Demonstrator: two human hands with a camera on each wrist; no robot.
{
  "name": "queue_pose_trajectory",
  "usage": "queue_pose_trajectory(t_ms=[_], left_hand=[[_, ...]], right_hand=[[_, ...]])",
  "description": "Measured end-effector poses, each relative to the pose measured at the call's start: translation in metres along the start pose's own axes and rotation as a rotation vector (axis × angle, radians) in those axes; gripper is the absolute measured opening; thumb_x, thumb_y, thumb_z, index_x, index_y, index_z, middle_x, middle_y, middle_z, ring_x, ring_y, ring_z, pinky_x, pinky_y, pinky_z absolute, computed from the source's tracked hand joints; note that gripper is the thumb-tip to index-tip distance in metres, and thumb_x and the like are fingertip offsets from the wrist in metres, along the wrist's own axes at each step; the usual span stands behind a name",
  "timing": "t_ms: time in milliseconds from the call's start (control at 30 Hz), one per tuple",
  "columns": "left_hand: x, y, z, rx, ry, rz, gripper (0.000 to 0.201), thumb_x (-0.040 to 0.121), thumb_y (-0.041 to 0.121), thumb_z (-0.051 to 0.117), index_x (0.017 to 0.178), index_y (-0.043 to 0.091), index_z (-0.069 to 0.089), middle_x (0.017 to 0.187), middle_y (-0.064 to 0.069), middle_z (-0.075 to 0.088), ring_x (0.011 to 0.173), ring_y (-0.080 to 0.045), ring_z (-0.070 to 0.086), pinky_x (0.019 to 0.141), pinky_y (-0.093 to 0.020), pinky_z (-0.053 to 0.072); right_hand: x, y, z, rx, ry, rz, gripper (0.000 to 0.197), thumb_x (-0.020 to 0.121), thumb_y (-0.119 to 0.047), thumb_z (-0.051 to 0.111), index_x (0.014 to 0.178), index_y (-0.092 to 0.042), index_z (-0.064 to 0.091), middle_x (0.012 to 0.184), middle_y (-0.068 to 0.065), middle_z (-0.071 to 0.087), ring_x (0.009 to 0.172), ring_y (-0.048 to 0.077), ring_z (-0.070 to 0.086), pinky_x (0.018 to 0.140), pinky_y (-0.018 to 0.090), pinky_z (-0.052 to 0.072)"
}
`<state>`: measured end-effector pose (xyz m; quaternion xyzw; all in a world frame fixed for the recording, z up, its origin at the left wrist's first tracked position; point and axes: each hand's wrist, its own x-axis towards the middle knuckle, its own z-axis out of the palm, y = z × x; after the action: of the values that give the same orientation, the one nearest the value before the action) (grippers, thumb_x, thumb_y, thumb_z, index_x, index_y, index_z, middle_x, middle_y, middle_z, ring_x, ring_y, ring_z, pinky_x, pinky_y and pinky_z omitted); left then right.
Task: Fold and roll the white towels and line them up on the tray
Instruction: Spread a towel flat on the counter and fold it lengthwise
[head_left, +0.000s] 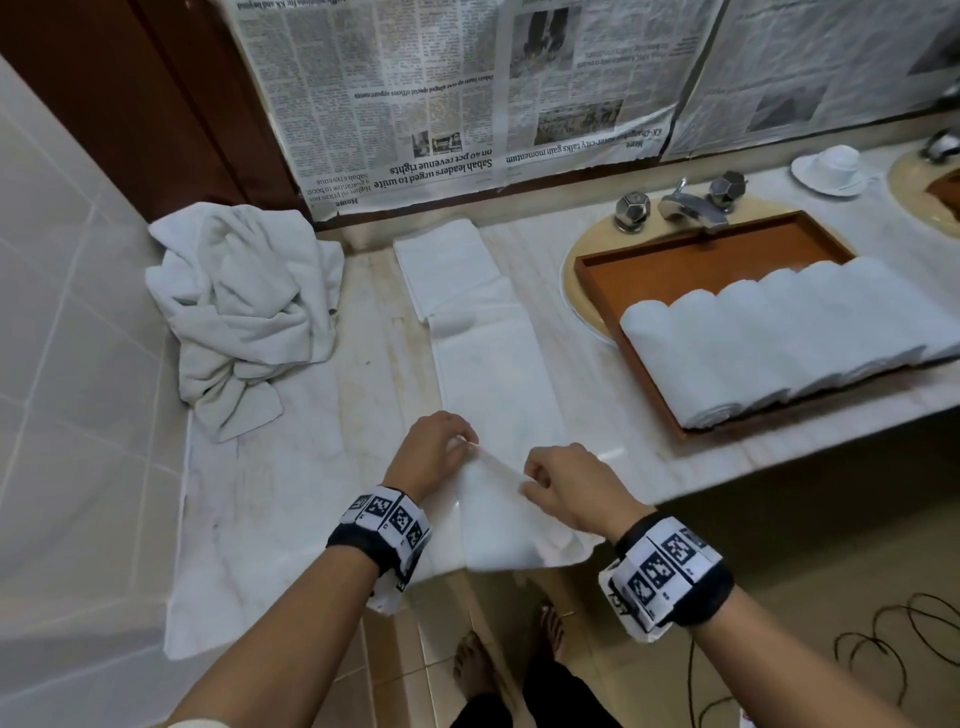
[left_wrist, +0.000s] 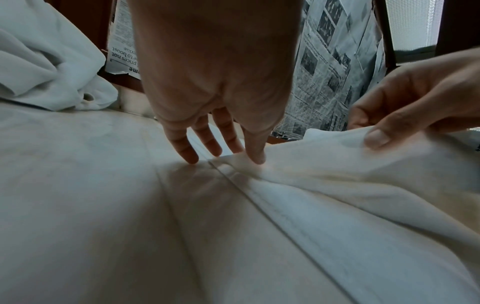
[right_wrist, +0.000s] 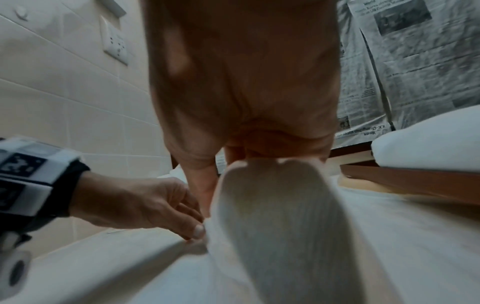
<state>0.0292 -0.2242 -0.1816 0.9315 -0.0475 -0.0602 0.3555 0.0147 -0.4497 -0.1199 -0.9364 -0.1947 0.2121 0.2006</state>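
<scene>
A long folded white towel lies as a strip across the marble counter, from the back wall to the front edge. My left hand pinches its near left corner low at the counter, thumb on the cloth. My right hand pinches the near right edge and holds it lifted, so the towel bulges up under that palm. At the right, several rolled white towels lie side by side on the brown tray.
A crumpled pile of white towels sits at the back left against the tiled wall. The tray rests over a sink below a chrome faucet. A cup and saucer stand far right. Cables lie on the floor.
</scene>
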Motion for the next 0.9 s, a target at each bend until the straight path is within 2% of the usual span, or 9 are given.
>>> queue_pose_trajectory(t_ms=[167,333,400,500,567,667,733,800,900], left_hand=[[-0.008,-0.003,0.004,0.027,0.013,-0.04,0.015,0.087,0.003,0.064,0.094,0.013,0.074,0.107,-0.004,0.069,0.1,-0.022,0.064,0.094,-0.034,0.048],[-0.013,-0.005,0.007,0.049,0.04,-0.051,0.018,0.087,0.0,0.063,0.096,0.009,0.076,0.119,-0.004,0.066,0.11,-0.021,0.063,0.095,-0.021,0.041],[-0.015,-0.006,0.009,0.061,0.039,-0.06,0.019,0.088,0.0,0.062,0.096,0.01,0.076,0.122,-0.004,0.066,0.113,-0.02,0.062,0.098,-0.021,0.039],[-0.018,-0.007,0.011,0.057,0.053,-0.08,0.022,0.09,0.0,0.06,0.1,0.011,0.076,0.126,-0.003,0.064,0.116,-0.021,0.061,0.102,-0.021,0.039],[-0.021,-0.009,0.012,0.047,0.066,-0.091,0.024,0.091,0.001,0.06,0.108,0.009,0.075,0.128,-0.004,0.063,0.117,-0.021,0.061,0.104,-0.021,0.038],[-0.024,-0.01,0.012,0.028,0.103,-0.101,0.027,0.093,0.004,0.057,0.116,0.007,0.072,0.133,-0.007,0.062,0.121,-0.023,0.06,0.107,-0.024,0.038],[-0.027,-0.009,0.013,-0.002,0.101,-0.115,0.029,0.096,0.008,0.056,0.121,0.007,0.069,0.138,-0.006,0.057,0.125,-0.022,0.056,0.109,-0.026,0.037],[-0.029,-0.006,0.015,-0.006,0.079,-0.111,0.032,0.098,0.018,0.058,0.128,0.01,0.066,0.144,-0.005,0.052,0.131,-0.02,0.051,0.113,-0.028,0.034],[-0.032,-0.006,0.022,0.046,0.021,-0.101,0.043,0.097,0.026,0.06,0.138,0.012,0.057,0.153,-0.005,0.042,0.142,-0.022,0.036,0.119,-0.028,0.023]], right_hand=[[-0.011,-0.02,0.042,0.164,-0.079,0.005,0.016,0.097,-0.033,0.059,0.104,-0.019,0.063,0.099,0.002,0.066,0.087,0.016,0.062,0.084,0.029,0.052],[-0.013,-0.028,0.068,0.221,-0.075,-0.037,0.019,0.096,-0.032,0.057,0.104,-0.017,0.065,0.095,0.002,0.067,0.085,0.017,0.063,0.082,0.035,0.055],[-0.012,-0.033,0.073,0.255,-0.065,-0.066,0.019,0.096,-0.03,0.057,0.103,-0.014,0.066,0.093,0.004,0.068,0.084,0.018,0.063,0.081,0.035,0.054],[-0.011,-0.033,0.08,0.303,-0.115,-0.076,0.023,0.095,-0.027,0.056,0.111,-0.014,0.067,0.1,0.005,0.069,0.091,0.019,0.062,0.086,0.031,0.052],[-0.01,-0.029,0.079,0.369,-0.135,-0.073,0.027,0.095,-0.025,0.056,0.117,-0.015,0.067,0.101,0.0,0.068,0.092,0.013,0.06,0.089,0.026,0.05],[-0.007,-0.022,0.068,0.44,-0.045,-0.107,0.024,0.096,-0.023,0.057,0.118,-0.016,0.067,0.095,-0.009,0.063,0.086,0.004,0.06,0.085,0.018,0.049],[-0.001,-0.015,0.059,0.419,0.049,-0.139,0.021,0.097,-0.023,0.058,0.115,-0.017,0.067,0.096,-0.011,0.063,0.085,0.002,0.06,0.082,0.013,0.048],[0.009,-0.006,0.051,0.372,0.136,-0.17,0.018,0.097,-0.02,0.058,0.112,-0.016,0.067,0.097,-0.008,0.065,0.084,0.003,0.059,0.082,0.017,0.048],[0.03,0.013,0.046,0.22,0.248,-0.223,0.022,0.095,-0.02,0.058,0.115,-0.013,0.065,0.107,0.0,0.064,0.1,0.015,0.056,0.09,0.032,0.047]])
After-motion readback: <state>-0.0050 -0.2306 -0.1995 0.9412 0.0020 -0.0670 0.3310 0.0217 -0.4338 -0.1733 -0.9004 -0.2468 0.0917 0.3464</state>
